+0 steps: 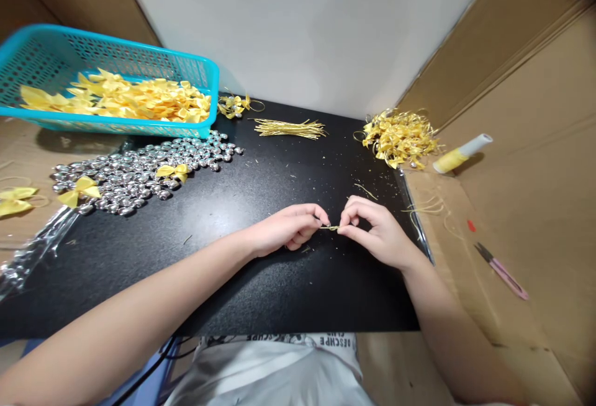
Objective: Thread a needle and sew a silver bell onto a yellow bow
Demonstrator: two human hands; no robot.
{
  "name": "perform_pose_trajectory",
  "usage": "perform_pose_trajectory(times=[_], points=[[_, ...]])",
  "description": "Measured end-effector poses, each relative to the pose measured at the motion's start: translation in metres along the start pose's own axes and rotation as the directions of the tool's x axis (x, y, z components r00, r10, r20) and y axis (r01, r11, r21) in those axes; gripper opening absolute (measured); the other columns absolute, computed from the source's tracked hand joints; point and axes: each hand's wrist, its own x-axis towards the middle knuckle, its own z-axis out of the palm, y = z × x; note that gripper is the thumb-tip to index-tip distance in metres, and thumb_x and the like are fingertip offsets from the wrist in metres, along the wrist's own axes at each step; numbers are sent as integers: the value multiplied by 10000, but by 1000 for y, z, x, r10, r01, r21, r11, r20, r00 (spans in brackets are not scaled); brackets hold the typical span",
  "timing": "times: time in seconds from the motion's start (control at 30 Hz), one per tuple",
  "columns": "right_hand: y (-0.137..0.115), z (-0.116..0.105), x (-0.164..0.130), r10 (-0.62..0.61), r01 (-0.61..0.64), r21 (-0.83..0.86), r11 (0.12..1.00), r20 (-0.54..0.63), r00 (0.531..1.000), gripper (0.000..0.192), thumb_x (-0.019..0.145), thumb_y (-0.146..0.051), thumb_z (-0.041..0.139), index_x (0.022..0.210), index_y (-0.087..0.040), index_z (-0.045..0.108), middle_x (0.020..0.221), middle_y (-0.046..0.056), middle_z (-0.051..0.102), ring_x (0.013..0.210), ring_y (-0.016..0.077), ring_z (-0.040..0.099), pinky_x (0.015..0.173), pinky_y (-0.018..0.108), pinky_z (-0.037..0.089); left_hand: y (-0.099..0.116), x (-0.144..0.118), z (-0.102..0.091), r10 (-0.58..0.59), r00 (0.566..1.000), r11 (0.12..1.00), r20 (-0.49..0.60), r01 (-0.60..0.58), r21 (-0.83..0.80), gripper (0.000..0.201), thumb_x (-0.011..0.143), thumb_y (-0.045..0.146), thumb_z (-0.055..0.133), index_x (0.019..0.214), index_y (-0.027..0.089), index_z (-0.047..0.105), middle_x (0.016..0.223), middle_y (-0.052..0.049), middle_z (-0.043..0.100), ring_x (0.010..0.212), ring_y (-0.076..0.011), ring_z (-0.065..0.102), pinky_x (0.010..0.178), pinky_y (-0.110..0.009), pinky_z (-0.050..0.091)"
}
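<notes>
My left hand (298, 227) and my right hand (370, 230) face each other low over the black tabletop. Between their fingertips runs a short gold cord (331, 228), pinched at either end, with what looks like a small loop or knot in its middle. Beyond them lies a bundle of cut gold cords (289, 128). Silver beads (133, 173) spread over the table's left side, and a yellow ribbon bow (173, 172) rests on them. Another yellow bow (80, 192) lies at the beads' near edge.
A turquoise basket (212, 92) of yellow bows stands back left. A heap of bows with gold cords (400, 138) sits back right, beside a white and yellow roll (462, 153). Pink-handled snips (501, 271) lie on the cardboard at right. Cardboard walls flank both sides.
</notes>
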Motion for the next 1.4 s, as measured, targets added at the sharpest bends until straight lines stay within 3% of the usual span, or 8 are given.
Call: perform_pose_trajectory(times=[0.3,1.4], points=[[1,-4,0,16,-15,34,999,-28,999,173,909,-271,616,760,-191,582,732,-2,529,672,136,478,668,294,396,-1,0,-3,7,999,998,31,-9,55,177,762,303,638,711,160,546,462,95,276,419,-48,194,382,-142,172],[7,-5,0,63,-50,81,995,-156,986,170,901,-264,619,761,-199,549,752,-9,510,700,140,472,678,284,396,0,0,-5,-26,999,999,31,24,41,112,722,229,595,661,172,521,460,102,255,422,-47,177,390,-155,147]])
